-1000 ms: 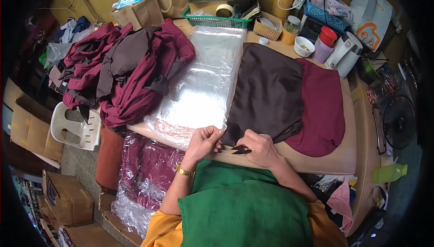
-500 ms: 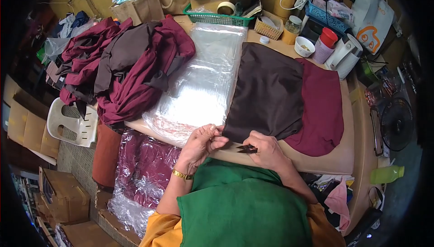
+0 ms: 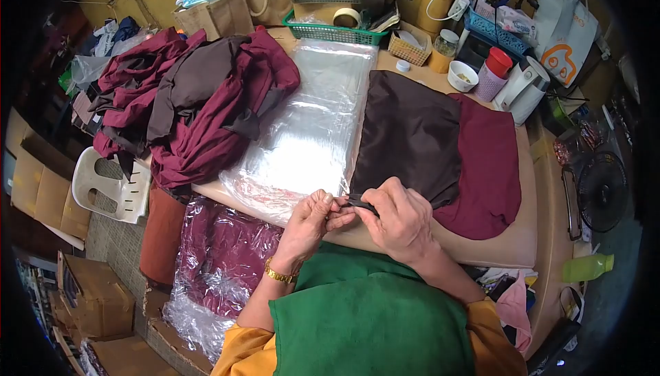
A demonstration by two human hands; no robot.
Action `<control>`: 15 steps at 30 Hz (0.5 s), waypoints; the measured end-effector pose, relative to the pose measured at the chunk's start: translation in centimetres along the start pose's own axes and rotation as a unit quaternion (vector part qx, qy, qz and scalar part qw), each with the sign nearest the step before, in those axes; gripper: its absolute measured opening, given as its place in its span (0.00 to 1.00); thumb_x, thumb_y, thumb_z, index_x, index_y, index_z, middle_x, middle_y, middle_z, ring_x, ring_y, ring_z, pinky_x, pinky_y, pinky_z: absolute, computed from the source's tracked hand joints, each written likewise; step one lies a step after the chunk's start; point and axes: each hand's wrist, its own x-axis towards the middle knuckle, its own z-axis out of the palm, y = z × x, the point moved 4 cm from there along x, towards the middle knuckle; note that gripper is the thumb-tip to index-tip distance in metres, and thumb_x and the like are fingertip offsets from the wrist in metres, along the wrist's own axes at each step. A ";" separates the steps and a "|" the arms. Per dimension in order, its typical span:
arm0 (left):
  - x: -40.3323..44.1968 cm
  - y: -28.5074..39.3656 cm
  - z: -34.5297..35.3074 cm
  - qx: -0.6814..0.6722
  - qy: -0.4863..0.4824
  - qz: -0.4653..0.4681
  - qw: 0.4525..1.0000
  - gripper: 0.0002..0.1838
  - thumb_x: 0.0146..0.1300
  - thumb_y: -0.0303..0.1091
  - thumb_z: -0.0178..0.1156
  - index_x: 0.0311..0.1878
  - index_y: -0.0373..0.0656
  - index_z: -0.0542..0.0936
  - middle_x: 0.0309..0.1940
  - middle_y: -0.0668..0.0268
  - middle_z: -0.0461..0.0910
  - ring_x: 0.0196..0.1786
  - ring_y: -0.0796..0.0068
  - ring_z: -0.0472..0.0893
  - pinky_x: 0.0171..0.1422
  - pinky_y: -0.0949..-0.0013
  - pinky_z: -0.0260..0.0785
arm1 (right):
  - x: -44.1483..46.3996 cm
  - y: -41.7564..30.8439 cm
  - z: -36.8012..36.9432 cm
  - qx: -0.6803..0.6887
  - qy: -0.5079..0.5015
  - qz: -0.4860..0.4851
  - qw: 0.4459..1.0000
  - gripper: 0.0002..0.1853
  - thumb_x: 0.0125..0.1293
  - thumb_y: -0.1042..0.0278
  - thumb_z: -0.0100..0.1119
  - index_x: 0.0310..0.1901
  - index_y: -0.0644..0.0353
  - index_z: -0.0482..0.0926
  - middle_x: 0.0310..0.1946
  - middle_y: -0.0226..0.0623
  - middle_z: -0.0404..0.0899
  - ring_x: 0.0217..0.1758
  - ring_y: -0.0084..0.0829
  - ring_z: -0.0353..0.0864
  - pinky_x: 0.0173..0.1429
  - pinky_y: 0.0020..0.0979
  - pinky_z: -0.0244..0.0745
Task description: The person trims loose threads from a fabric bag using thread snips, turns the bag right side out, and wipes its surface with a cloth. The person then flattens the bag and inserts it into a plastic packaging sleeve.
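Near the table's front edge, my left hand (image 3: 313, 219) is closed in a pinch at the lower left corner of the dark brown cloth (image 3: 409, 135); what exactly lies between its fingertips is too small to tell. My right hand (image 3: 399, 221) is closed around small dark snips (image 3: 361, 203), whose tip points at my left fingertips. The brown cloth lies flat, overlapping a maroon cloth (image 3: 488, 166) on its right. Left of it lies a stack of clear plastic bags (image 3: 302, 128).
A heap of maroon and brown garments (image 3: 199, 101) covers the table's left side. Green baskets (image 3: 337, 30), a white bowl (image 3: 463, 76) and a white kettle (image 3: 524, 90) stand along the back. Plastic-wrapped maroon items (image 3: 227, 259) are below the front edge.
My right hand has moved left and up, bringing the snips to my left fingertips. My left hand has shifted slightly right and stays near the cloth's corner.
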 end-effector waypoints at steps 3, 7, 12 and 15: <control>-0.2 0.0 0.4 0.044 -0.008 0.012 0.999 0.15 0.78 0.39 0.49 0.39 0.35 0.71 0.51 0.56 0.78 0.52 0.66 0.84 0.58 0.68 0.81 | 0.0 0.1 0.5 -0.017 -0.017 0.000 1.000 0.15 0.50 0.72 0.72 0.37 0.56 0.75 0.30 0.33 0.67 0.29 0.31 0.76 0.30 0.32 0.67; -0.4 0.0 0.5 0.134 0.010 0.033 0.990 0.15 0.79 0.38 0.49 0.38 0.36 0.71 0.43 0.62 0.79 0.48 0.74 0.83 0.55 0.73 0.78 | 0.0 0.3 0.6 -0.041 -0.018 0.005 0.999 0.14 0.51 0.73 0.69 0.35 0.56 0.73 0.29 0.34 0.66 0.29 0.31 0.76 0.30 0.33 0.66; -0.9 0.2 1.6 0.203 -0.002 0.055 0.978 0.15 0.79 0.38 0.49 0.40 0.36 0.72 0.37 0.66 0.78 0.44 0.81 0.81 0.50 0.76 0.75 | 0.2 1.1 0.8 -0.046 0.014 0.006 0.999 0.15 0.48 0.75 0.71 0.34 0.56 0.73 0.29 0.33 0.70 0.26 0.33 0.77 0.29 0.33 0.68; -0.9 0.3 1.7 0.197 -0.011 0.059 0.979 0.14 0.79 0.38 0.49 0.40 0.36 0.73 0.38 0.65 0.79 0.45 0.79 0.82 0.50 0.76 0.75 | 0.4 1.5 0.4 -0.013 0.023 0.029 0.999 0.17 0.45 0.76 0.74 0.33 0.57 0.74 0.29 0.34 0.72 0.25 0.36 0.77 0.28 0.35 0.70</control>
